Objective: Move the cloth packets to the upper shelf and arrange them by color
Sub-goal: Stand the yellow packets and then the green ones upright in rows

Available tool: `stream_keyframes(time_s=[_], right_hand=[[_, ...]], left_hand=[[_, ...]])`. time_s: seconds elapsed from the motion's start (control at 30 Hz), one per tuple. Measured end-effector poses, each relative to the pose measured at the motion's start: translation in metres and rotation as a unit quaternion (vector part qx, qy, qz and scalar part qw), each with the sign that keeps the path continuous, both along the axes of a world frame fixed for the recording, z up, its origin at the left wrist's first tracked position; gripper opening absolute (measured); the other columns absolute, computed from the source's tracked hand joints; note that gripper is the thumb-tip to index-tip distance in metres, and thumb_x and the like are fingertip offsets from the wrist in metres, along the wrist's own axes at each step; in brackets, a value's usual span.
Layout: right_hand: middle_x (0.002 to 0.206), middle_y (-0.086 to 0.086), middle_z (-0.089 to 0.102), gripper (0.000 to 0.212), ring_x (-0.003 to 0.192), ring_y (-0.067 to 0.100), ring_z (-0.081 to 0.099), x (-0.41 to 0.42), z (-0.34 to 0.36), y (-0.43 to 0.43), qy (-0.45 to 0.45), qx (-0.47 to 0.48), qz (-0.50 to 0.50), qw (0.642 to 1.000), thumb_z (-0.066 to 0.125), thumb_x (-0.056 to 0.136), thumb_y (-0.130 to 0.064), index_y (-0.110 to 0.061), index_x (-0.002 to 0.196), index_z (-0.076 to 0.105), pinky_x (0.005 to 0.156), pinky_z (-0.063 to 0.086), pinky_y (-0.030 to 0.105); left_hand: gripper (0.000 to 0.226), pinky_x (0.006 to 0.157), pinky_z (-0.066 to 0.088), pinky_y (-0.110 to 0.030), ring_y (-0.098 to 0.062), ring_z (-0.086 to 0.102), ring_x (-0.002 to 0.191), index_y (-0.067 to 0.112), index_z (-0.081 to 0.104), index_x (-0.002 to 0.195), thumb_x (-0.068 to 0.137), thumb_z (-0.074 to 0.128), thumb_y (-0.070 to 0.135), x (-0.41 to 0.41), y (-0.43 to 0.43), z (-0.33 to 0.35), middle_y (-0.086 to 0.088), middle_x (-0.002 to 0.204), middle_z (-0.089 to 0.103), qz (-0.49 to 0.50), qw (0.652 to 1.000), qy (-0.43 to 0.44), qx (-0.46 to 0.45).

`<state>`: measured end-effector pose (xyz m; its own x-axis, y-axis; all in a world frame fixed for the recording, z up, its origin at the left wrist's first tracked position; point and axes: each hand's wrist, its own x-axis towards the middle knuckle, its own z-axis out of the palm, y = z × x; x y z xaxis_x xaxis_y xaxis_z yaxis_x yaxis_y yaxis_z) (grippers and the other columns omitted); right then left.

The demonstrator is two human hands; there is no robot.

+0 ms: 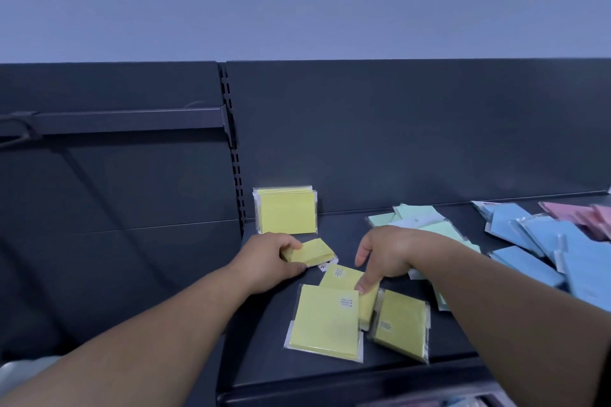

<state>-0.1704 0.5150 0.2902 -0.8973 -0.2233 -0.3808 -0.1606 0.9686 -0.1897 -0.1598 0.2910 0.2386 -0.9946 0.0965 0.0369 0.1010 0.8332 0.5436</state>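
Nearest the lens, three yellow packets [325, 320] lie flat by the shelf [264, 357] front edge, two overlapping. Behind them the left hand [274, 261] grips a fourth packet [309, 251]. The right hand [386, 254], fingers loosely spread, seemingly only touches the rearmost flat one. An upright yellow stack [286, 211] leans on the back panel [396, 142]. Bare shelf separates it from the green pile [436, 227], blue pile [529, 268] and pink pile [591, 213].

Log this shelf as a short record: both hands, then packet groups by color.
left hand: grips a small yellow stack
right hand: fingertip touches loose yellow packets, lying flat
standing yellow packets: upright against back panel
green packets: heap behind right hand
blue packets: heap right of green
pink packets: far right
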Motion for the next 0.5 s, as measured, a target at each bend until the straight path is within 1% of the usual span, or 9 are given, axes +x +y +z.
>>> stream_keyframes(time_s=[0.07,0.13,0.2,0.23,0.33,0.4,0.43,0.47,0.5], right_hand=[[0.102,-0.009,0.061,0.058,0.098,0.014,0.056,0.002,-0.002,0.002,-0.004,-0.008,-0.003,1.000,0.082,0.069,-0.050,-0.025,0.118,0.065,0.086,0.045,0.027],[0.102,-0.008,0.067,0.049,0.100,0.017,0.060,0.003,-0.004,0.005,-0.009,-0.016,-0.007,1.000,0.081,0.069,-0.051,-0.025,0.110,0.069,0.091,0.048,0.030],[0.102,-0.007,0.068,0.045,0.102,0.018,0.061,0.005,-0.006,0.007,-0.011,-0.017,-0.011,1.000,0.081,0.069,-0.052,-0.025,0.104,0.071,0.095,0.049,0.034],[0.105,-0.006,0.068,0.045,0.104,0.018,0.061,0.006,-0.006,0.008,-0.012,-0.018,-0.013,1.000,0.080,0.069,-0.052,-0.025,0.104,0.071,0.096,0.048,0.035],[0.112,-0.004,0.066,0.047,0.106,0.019,0.059,0.009,-0.007,0.009,-0.007,-0.023,-0.018,1.000,0.078,0.073,-0.051,-0.023,0.109,0.068,0.097,0.047,0.035],[0.112,-0.003,0.066,0.045,0.106,0.019,0.060,0.011,-0.006,0.009,-0.002,-0.034,-0.022,0.999,0.077,0.075,-0.048,-0.022,0.110,0.068,0.094,0.048,0.034],[0.111,-0.003,0.066,0.044,0.105,0.020,0.060,0.012,-0.005,0.008,0.001,-0.039,-0.024,0.999,0.077,0.076,-0.047,-0.021,0.110,0.068,0.093,0.048,0.034],[0.110,-0.002,0.067,0.043,0.105,0.020,0.061,0.014,-0.004,0.008,0.003,-0.044,-0.027,0.999,0.076,0.077,-0.046,-0.020,0.110,0.068,0.092,0.049,0.033],[0.108,-0.001,0.068,0.042,0.103,0.020,0.062,0.014,-0.003,0.009,0.001,-0.048,-0.028,0.998,0.076,0.078,-0.045,-0.019,0.110,0.068,0.092,0.050,0.033]], left_hand=[[0.042,0.076,0.038,-0.014,-0.005,0.054,0.095,0.036,0.061,0.119,0.079,0.071,0.046,0.005,-0.003,0.002,0.015,0.105,0.056,-0.001,1.000,0.002,-0.006],[0.041,0.072,0.037,-0.014,-0.004,0.053,0.091,0.037,0.061,0.117,0.078,0.071,0.046,0.009,-0.006,0.005,0.017,0.101,0.055,0.001,1.000,-0.005,-0.018],[0.041,0.075,0.039,-0.016,-0.005,0.053,0.094,0.038,0.060,0.116,0.077,0.073,0.045,0.014,-0.008,0.007,0.015,0.107,0.055,0.009,0.999,-0.023,-0.025],[0.041,0.077,0.039,-0.017,-0.007,0.052,0.096,0.038,0.060,0.115,0.077,0.073,0.045,0.015,-0.009,0.008,0.014,0.111,0.055,0.011,0.999,-0.030,-0.030],[0.038,0.084,0.037,-0.020,-0.007,0.049,0.103,0.041,0.060,0.106,0.073,0.070,0.057,0.022,-0.005,0.015,0.016,0.118,0.051,0.000,0.999,-0.029,-0.016],[0.049,0.091,0.037,-0.023,-0.004,0.045,0.110,0.046,0.059,0.098,0.058,0.070,0.072,0.029,0.001,0.023,0.023,0.118,0.046,-0.040,0.998,-0.048,0.017],[0.058,0.094,0.038,-0.024,-0.003,0.044,0.113,0.047,0.058,0.097,0.049,0.070,0.077,0.032,0.004,0.027,0.025,0.118,0.044,-0.069,0.995,-0.068,0.011],[0.065,0.097,0.038,-0.026,-0.003,0.042,0.114,0.048,0.057,0.098,0.043,0.072,0.078,0.034,0.008,0.029,0.025,0.118,0.043,-0.097,0.991,-0.090,-0.018],[0.069,0.099,0.039,-0.027,-0.004,0.041,0.114,0.047,0.055,0.101,0.042,0.075,0.076,0.036,0.010,0.030,0.024,0.117,0.042,-0.120,0.985,-0.105,-0.058]])
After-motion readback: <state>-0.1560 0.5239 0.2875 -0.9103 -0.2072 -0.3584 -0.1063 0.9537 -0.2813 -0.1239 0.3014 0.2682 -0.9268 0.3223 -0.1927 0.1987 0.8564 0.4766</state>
